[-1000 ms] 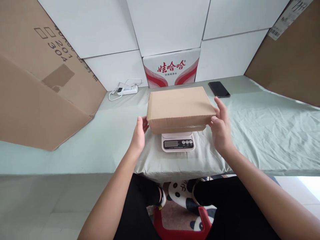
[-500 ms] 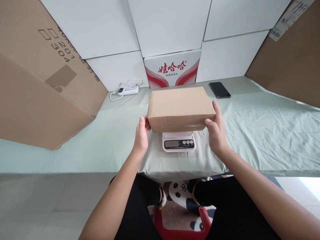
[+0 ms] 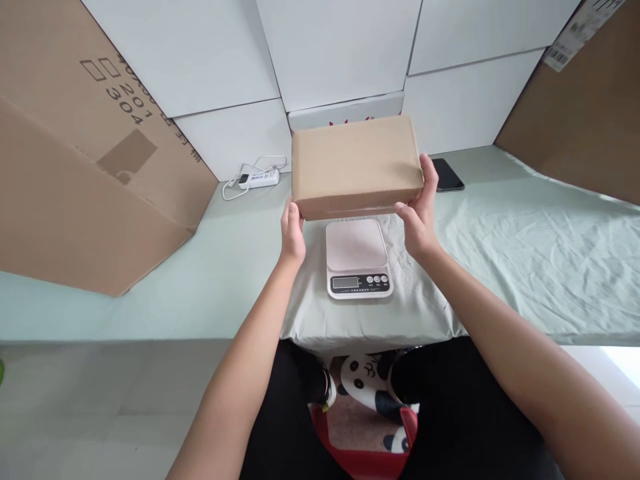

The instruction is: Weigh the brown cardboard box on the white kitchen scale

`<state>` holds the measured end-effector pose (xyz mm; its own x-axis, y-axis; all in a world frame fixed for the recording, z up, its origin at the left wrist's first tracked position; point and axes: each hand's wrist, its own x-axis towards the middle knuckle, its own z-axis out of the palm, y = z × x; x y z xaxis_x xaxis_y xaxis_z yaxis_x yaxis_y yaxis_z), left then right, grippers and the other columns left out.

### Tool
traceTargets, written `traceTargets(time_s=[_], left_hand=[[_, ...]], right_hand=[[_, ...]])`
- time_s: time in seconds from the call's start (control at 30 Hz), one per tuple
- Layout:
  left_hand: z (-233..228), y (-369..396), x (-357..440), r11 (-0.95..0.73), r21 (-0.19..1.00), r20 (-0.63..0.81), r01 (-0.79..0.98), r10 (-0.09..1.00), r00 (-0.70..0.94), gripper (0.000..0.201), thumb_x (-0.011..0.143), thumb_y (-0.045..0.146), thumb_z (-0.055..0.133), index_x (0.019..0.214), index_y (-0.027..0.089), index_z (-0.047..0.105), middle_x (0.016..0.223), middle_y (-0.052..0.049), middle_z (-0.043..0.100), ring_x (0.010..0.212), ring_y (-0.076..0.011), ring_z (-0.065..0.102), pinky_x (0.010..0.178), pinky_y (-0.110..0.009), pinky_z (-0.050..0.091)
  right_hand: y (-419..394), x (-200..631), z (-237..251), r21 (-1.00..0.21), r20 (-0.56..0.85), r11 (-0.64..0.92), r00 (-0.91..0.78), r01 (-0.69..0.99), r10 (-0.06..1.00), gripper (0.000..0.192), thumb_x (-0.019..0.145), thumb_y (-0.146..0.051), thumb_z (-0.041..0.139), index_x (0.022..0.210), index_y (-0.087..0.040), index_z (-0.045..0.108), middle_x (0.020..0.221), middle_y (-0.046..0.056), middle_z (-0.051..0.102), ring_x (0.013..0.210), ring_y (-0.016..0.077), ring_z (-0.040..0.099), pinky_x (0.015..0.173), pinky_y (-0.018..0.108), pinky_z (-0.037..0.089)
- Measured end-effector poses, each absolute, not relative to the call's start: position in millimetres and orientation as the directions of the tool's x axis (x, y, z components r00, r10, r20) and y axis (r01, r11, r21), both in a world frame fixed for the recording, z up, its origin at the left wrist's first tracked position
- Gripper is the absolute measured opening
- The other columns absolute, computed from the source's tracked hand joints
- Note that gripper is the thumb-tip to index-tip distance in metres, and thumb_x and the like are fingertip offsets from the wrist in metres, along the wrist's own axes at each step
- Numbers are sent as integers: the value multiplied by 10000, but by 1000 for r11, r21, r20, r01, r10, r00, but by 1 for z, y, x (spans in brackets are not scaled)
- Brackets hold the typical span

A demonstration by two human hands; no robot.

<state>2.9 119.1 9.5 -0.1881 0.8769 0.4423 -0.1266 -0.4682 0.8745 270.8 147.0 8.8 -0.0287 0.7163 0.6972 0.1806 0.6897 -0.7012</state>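
Note:
Between my two hands a brown cardboard box (image 3: 356,160) is held up, a little tilted, above the table and beyond the scale. My left hand (image 3: 293,233) grips its near left corner, with most of its fingers hidden behind and under the box. On the opposite side, my right hand (image 3: 419,210) clasps the right end, thumb along the front face and fingers on the side. Below and nearer to me stands a white kitchen scale (image 3: 357,247), its bare plate uncovered and its display and buttons facing me.
A phone (image 3: 449,175) lies behind my right hand, partly covered by it. A white power strip with a cable (image 3: 263,179) rests at the back left. Large cardboard sheets (image 3: 125,220) flank both sides. A printed white carton (image 3: 320,119) stands behind the held box.
The cardboard box has risen off the scale and moved away from me, both hands going with it. The scale's plate now shows, and the box covers most of the printed carton.

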Motion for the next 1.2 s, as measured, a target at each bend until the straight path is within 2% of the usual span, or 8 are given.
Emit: traceTargets(time_s=[0.13,0.27,0.4,0.63,0.73,0.87,1.07,1.2], left_hand=[[0,144,2,-408,905,386,-119,907,-170,884,958,961,474,1444,265,721,1598,-121,726,1733,-369,418,1364,-495,447],[-16,152,3,-352,928,337,-120,933,-129,880,984,946,434,1477,267,701,1644,-110,701,1734,-360,414,1386,-483,412],[-27,157,6,-320,933,302,-165,945,-125,842,989,910,487,1473,259,710,1698,-112,657,1717,-344,452,1378,-461,432],[-38,170,8,-256,946,225,-201,961,-161,842,964,934,488,1388,255,750,1653,-100,701,1728,-346,437,1392,-487,435],[-39,169,9,-258,947,229,-192,960,-159,835,1004,913,453,1405,241,744,1622,-74,728,1724,-344,445,1395,-472,429],[-38,167,10,-248,953,216,-173,959,-186,826,1018,900,445,1407,239,750,1619,-73,730,1713,-344,464,1398,-463,423],[-34,166,9,-265,953,228,-145,945,-233,828,1012,886,459,1503,271,716,1732,-66,626,1743,-314,414,1435,-447,353],[-30,162,9,-261,957,223,-126,941,-255,844,1005,894,470,1499,256,719,1729,-77,629,1738,-314,423,1426,-433,364]], right_hand=[[173,267,1,-719,677,666,-16,199,735,871,879,-880,585,1603,-429,411,1723,59,454,1618,432,460,1334,756,427],[193,266,-13,-773,617,600,25,205,786,795,872,-807,613,1515,-357,481,1642,93,513,1570,427,474,1353,748,389],[201,267,-25,-825,551,531,63,194,832,746,875,-737,621,1492,-340,481,1625,97,528,1559,419,468,1368,748,357],[201,268,-33,-875,461,441,63,200,885,696,924,-690,607,1522,-370,450,1651,74,525,1567,395,489,1361,727,398],[201,265,-32,-877,458,436,79,202,885,697,932,-672,616,1536,-369,443,1694,64,496,1620,392,450,1391,729,363],[201,263,-31,-869,460,432,74,242,885,747,951,-672,617,1603,-371,408,1755,61,447,1671,386,405,1420,716,324],[203,269,-36,-909,391,380,34,170,920,957,960,-750,541,1771,-427,150,1713,84,550,1559,377,567,1320,711,464],[204,270,-43,-905,395,386,18,180,918,970,965,-773,497,1790,-442,109,1713,74,568,1512,378,618,1274,712,508]])
